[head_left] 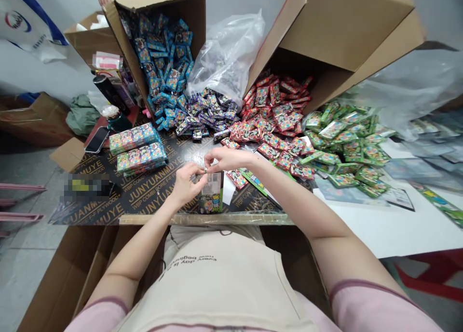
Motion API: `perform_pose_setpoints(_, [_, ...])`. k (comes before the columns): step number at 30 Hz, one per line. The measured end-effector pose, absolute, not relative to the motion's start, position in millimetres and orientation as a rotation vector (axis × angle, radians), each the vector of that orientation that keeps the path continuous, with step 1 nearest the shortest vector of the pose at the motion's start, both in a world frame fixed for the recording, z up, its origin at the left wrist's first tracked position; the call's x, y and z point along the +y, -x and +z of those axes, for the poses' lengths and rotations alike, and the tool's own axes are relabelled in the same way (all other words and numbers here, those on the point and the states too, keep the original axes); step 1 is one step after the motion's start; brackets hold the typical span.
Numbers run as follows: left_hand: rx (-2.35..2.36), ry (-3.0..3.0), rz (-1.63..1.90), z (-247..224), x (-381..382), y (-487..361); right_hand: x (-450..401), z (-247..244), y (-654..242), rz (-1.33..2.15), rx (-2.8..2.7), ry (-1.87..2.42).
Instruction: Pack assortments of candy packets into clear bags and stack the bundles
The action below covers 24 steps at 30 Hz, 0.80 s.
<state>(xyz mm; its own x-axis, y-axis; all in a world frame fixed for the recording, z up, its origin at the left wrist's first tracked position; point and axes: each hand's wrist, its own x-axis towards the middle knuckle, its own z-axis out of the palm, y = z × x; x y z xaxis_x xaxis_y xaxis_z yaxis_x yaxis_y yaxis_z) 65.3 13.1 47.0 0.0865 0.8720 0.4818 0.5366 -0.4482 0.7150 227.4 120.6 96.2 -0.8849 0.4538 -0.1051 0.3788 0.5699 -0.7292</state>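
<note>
My left hand and my right hand meet at the front middle of the table. Both are closed, with thumb and fingertips pinched together over the top of a printed box-like pack. What lies in the pinch is small and whitish, too small to name. The pack stands near the table edge, its lower front green and black with cartoon print, its upper part pale with a label. Behind my fingers is some clear plastic. Red packets and a green printed card lie just right of the pack.
Cartons hold blue packets and red packets. Purple packets spill from a clear bag. Green packets are heaped at right. Wrapped stacks, a phone and a dark bottle sit at left.
</note>
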Motion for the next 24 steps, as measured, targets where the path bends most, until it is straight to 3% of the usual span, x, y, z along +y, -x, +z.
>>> perform_pose_setpoints(9, [1.554,-2.007,1.345,33,15,-74,125,90,-222,1.308,-2.686,0.879])
perform_pose_setpoints(15, [1.539,-2.239,1.309,29,7,-73,119,51,-223,1.503,-2.226,0.902])
perform_pose_setpoints(20, [1.845,-2.152,1.283,29,-3,-29,136,9,-234,0.958,-2.261,1.424])
perform_pose_setpoints(24, [2.295,-2.205,0.819,26,-16,23,139,-22,-239,0.820,-2.348,1.592])
